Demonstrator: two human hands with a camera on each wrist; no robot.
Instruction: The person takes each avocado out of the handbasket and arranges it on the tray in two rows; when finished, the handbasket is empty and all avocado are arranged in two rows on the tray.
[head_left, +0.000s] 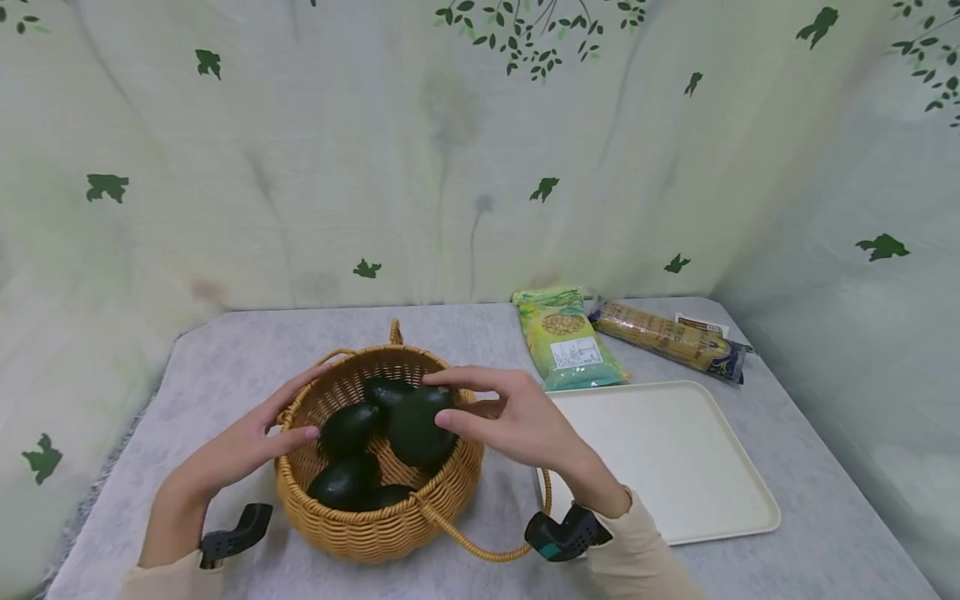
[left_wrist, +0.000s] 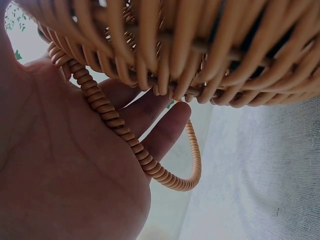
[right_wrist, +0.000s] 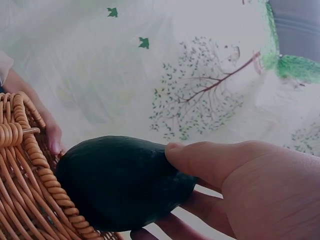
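A round wicker basket stands on the table with several dark green avocados inside. My right hand pinches one avocado by its narrow end, between thumb and fingers, at the right side of the basket opening. In the right wrist view this avocado overlaps the woven rim. My left hand holds the basket's left side, thumb over the rim and the other fingers along the outside. One coiled handle lies across the left palm in the left wrist view.
A white tray lies to the right of the basket. Behind it are a green and yellow bag and a long golden package. The other basket handle droops toward the tray. A leaf-printed cloth hangs behind the table.
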